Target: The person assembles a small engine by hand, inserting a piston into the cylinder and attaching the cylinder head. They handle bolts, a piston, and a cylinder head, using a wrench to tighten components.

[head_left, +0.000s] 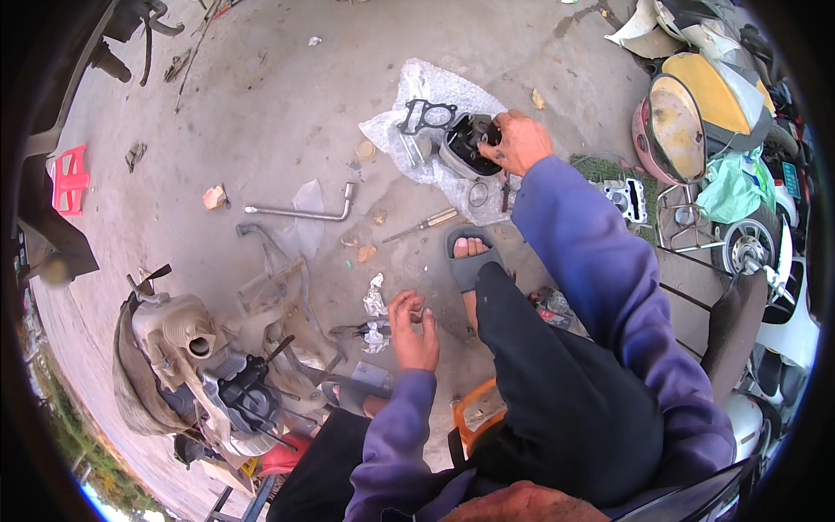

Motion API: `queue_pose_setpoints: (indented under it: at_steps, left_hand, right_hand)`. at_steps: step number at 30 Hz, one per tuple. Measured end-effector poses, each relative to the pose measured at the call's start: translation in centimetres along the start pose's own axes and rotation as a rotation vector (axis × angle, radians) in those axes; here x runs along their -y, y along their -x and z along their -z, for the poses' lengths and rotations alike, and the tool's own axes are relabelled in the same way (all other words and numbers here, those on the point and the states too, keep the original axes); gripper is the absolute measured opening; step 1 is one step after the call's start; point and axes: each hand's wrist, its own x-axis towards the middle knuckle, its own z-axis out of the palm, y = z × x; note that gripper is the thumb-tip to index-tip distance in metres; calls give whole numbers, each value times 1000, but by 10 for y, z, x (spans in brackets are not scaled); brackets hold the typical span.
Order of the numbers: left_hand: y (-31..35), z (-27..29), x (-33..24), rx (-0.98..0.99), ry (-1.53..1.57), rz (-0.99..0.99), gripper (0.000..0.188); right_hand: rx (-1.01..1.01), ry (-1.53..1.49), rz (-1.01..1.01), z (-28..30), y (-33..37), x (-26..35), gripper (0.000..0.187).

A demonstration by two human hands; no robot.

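Note:
My right hand (522,143) reaches forward with bent fingers to the edge of a grey engine cylinder head (463,161), gripping at its dark inner side. The fingertips are partly hidden in there. The cylinder head rests on bubble wrap (435,83), beside a flat black gasket (428,116) and a thin ring (478,194). My left hand (412,332) hovers nearer to me, fingers loosely curled and apart, holding nothing. Close to it on the ground lie crumpled silver foil (375,296) and dark-handled pliers (350,331).
A screwdriver (422,224) and an L-shaped socket wrench (300,212) lie on the concrete. At lower left stands a dirty engine (187,335) with exposed studs. Another silver engine part (624,200) sits on a green mat to the right, near a pink helmet (645,143) and a motorcycle wheel (746,246).

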Motion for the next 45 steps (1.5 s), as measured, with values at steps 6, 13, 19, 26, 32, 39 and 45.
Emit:
queue_pose_setpoints:
  at_steps: [6,13,19,26,32,39,45]
  left_hand:
    - [-1,-5,12,11,1,-10,30]
    - [0,0,4,-11,18,-37,32]
    - [2,5,4,-5,43,-12,30]
    - [4,6,0,-15,26,-10,29]
    - [4,7,1,-17,34,-19,30]
    - [2,6,2,-27,44,2,29]
    - [4,0,12,-50,64,14,30]
  right_hand:
    - [15,-172,63,-11,2,-17,56]
    - [97,-200,3,-14,-7,-21,42]
    - [-24,-229,173,-36,-13,-47,41]
    - [131,-531,55,-32,-16,-87,40]
    - [284,-613,-114,-12,-14,-93,35]
    - [193,-688,-218,-11,-22,-108,40]
    - [178,-866,-275,34,-22,-31,44]
